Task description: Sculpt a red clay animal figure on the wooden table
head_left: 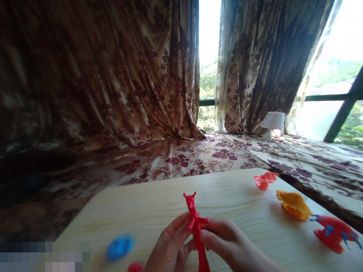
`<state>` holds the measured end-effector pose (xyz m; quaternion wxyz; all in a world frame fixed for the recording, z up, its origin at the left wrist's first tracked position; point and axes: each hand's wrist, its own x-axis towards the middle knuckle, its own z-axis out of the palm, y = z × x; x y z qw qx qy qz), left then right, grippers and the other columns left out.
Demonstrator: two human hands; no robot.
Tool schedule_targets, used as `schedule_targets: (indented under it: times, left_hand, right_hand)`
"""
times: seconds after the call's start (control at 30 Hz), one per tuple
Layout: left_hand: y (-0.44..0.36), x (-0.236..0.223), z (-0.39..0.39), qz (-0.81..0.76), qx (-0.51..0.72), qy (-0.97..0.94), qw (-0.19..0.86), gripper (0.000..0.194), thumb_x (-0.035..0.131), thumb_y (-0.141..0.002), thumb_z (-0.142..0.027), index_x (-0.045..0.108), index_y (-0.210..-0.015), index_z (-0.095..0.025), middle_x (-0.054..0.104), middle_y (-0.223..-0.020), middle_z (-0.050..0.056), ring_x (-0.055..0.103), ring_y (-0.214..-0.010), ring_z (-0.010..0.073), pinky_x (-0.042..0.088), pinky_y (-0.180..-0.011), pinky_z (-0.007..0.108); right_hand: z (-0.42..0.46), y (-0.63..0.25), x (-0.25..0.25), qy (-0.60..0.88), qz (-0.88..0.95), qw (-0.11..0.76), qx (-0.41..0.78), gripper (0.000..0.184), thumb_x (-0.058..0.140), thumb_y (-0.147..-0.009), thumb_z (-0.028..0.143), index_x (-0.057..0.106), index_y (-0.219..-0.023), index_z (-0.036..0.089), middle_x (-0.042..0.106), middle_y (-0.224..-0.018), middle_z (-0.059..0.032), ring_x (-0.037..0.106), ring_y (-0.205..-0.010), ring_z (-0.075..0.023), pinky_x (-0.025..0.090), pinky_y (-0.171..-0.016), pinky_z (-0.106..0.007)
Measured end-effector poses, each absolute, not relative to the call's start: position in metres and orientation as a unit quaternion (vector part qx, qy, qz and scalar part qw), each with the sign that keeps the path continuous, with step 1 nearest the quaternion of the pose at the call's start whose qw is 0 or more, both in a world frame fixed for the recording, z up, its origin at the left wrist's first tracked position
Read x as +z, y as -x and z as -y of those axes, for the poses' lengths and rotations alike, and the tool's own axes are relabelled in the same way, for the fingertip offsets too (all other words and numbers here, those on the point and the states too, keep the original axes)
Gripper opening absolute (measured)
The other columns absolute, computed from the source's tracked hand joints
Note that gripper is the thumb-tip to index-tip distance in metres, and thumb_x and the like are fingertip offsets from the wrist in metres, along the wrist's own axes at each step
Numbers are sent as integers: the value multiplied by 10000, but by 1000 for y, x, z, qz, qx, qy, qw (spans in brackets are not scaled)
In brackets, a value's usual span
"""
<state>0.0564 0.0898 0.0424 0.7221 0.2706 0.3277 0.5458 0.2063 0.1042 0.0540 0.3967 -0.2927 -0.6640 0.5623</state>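
Observation:
A red clay figure (pixel 199 241) with a narrow upright body, small arms and two knobbed horns on its head stands between my hands near the bottom of the view. My left hand (pixel 172 241) pinches it from the left, fingertips at its side below the head. From the right, my right hand (pixel 227 240) grips it with thumb and forefinger under the little arm. The figure's lower end runs past the bottom edge of the view. Left of my hands lies a blurred blue lump of clay (pixel 119 248), with a bit of red clay (pixel 135 267) nearer the edge.
Along the right side of the pale wooden table (pixel 153 196) stand a coral clay figure (pixel 266 180), a yellow one (pixel 295 204) and a red one with blue parts (pixel 334 232). Behind are a cloth-covered ledge (pixel 181 160), a white lamp (pixel 275 121) and flowered curtains (pixel 141 75).

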Motion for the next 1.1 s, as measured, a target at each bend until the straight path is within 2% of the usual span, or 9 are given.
schedule_targets:
  times: [0.07, 0.13, 0.2, 0.27, 0.4, 0.57, 0.7, 0.9, 1.1]
  left_hand:
    - [-53, 38, -92, -375, 556, -259, 695, 351, 841, -557, -428, 762, -830, -221, 754, -895, 57, 619, -951, 211, 443, -781, 277]
    - [-49, 36, -94, -429, 572, -265, 647, 344, 829, -560, -455, 765, -807, -225, 749, -893, 48, 604, -939, 204, 428, -798, 281]
    - [-48, 36, -93, -461, 585, -302, 595, 319, 816, -575, -457, 768, -770, -210, 744, -829, 42, 603, -890, 203, 412, -832, 289]
    - [-50, 40, -91, -470, 590, -345, 559, 305, 802, -589, -456, 772, -765, -209, 736, -750, 32, 601, -839, 206, 410, -828, 285]
    - [-57, 49, -86, -485, 571, -402, 527, 274, 779, -618, -446, 766, -766, -216, 721, -679, 5, 593, -746, 187, 422, -728, 251]
    - [-56, 51, -84, -512, 546, -457, 481, 209, 712, -704, -390, 755, -778, -200, 724, -744, 15, 604, -834, 208, 413, -807, 256]
    - [-53, 50, -84, -499, 536, -500, 463, 205, 660, -756, -390, 747, -797, -209, 688, -758, -1, 595, -839, 197, 399, -791, 253]
    - [-53, 47, -85, -502, 542, -529, 418, 182, 627, -770, -371, 692, -690, -221, 667, -769, -12, 596, -836, 185, 383, -811, 258]
    - [-53, 48, -85, -521, 534, -545, 382, 142, 632, -761, -339, 705, -725, -223, 680, -776, -10, 609, -818, 188, 386, -807, 268]
  right_hand:
    - [-109, -211, 52, 340, 682, 424, 489, 235, 584, -871, 386, 701, -840, 185, 684, -733, -15, 646, -719, -183, 537, -668, -272]
    - [-115, -217, 49, 391, 707, 468, 358, 158, 593, -855, 314, 670, -813, 182, 650, -712, -10, 601, -671, -169, 498, -616, -268]
    - [-120, -222, 44, 407, 730, 489, 251, 91, 600, -840, 256, 643, -796, 188, 614, -701, -1, 566, -658, -164, 468, -610, -279]
    - [-122, -225, 41, 397, 750, 488, 204, 52, 598, -842, 216, 623, -800, 196, 593, -714, 5, 554, -669, -162, 455, -622, -285]
    - [-120, -222, 37, 373, 775, 478, 178, 66, 592, -853, 153, 599, -816, 207, 584, -727, 10, 549, -677, -156, 445, -624, -281]
    - [-116, -218, 34, 348, 790, 481, 151, 93, 606, -849, 123, 588, -853, 214, 592, -743, 10, 543, -681, -153, 433, -617, -275]
    - [-115, -217, 32, 351, 800, 466, 143, 88, 604, -852, 124, 588, -873, 208, 589, -739, 8, 539, -682, -157, 424, -612, -282]
    - [-116, -216, 31, 368, 795, 455, 159, 73, 588, -863, 131, 590, -856, 203, 583, -730, 6, 541, -672, -159, 433, -618, -290]
    - [-113, -217, 33, 346, 817, 440, 140, 202, 554, -902, 159, 580, -1084, 243, 622, -793, -8, 552, -715, -179, 438, -644, -300]
